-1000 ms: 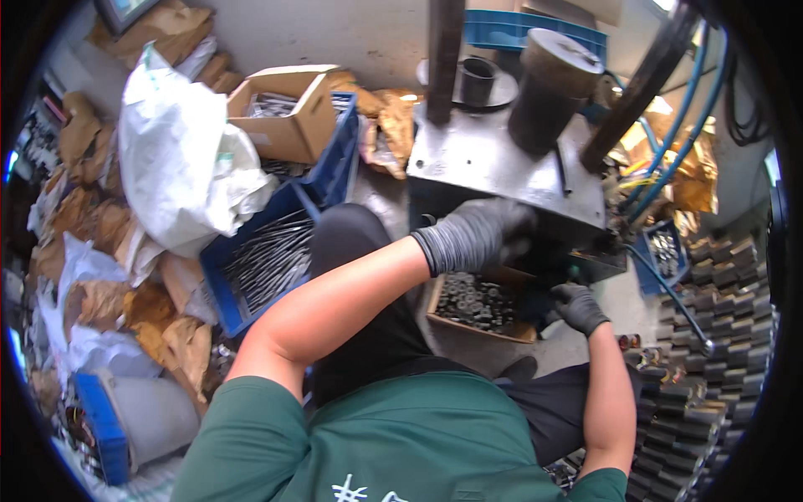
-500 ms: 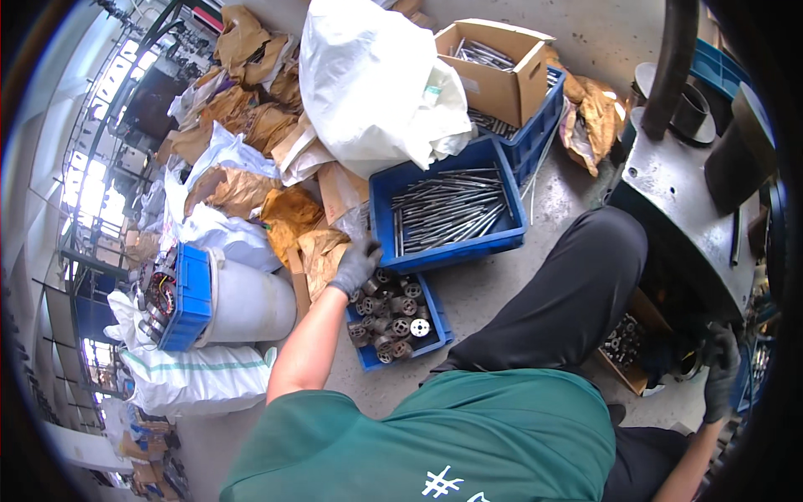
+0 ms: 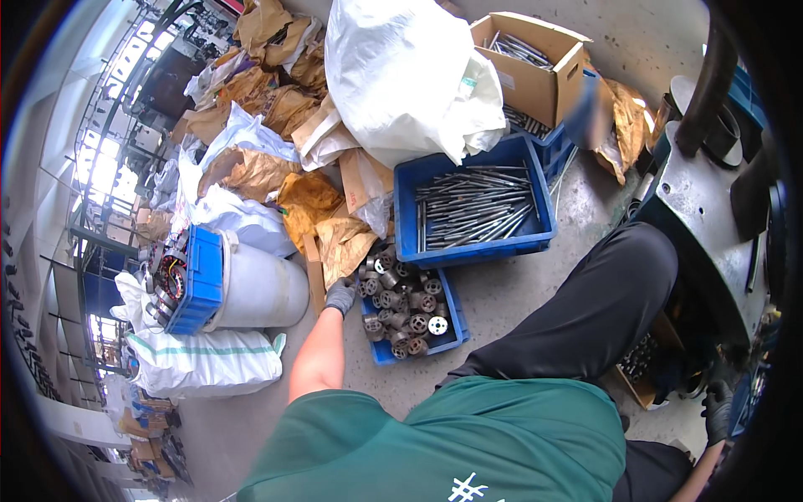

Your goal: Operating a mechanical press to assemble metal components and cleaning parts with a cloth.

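Note:
My left hand (image 3: 340,295), in a grey glove, is beside the left edge of a small blue bin (image 3: 460,325), close to a crumpled brown paper bag (image 3: 343,251). Its fingertips are hidden, so I cannot tell whether it grips anything. Several short, hollow metal cylinders (image 3: 401,301) lie jumbled in the bin, one with a bright end face. Far to the right, my gloved right hand (image 3: 718,410) hangs low beside the dark machine base. Shadow and the picture's rim blur its fingers. A cardboard box (image 3: 644,389) of small metal parts is on the floor left of that hand.
Beyond the small bin, a larger blue crate (image 3: 468,255) holds many thin metal rods. Behind it are a cardboard box of rods (image 3: 535,79) and a big white sack (image 3: 401,75). A whitish drum (image 3: 268,284) stands left; a metal machine table (image 3: 686,180) rises right.
My left hand has drawn back from the bin's far left corner, leftward and nearer to me. My right hand is lower in the picture. The whole view has shifted slightly.

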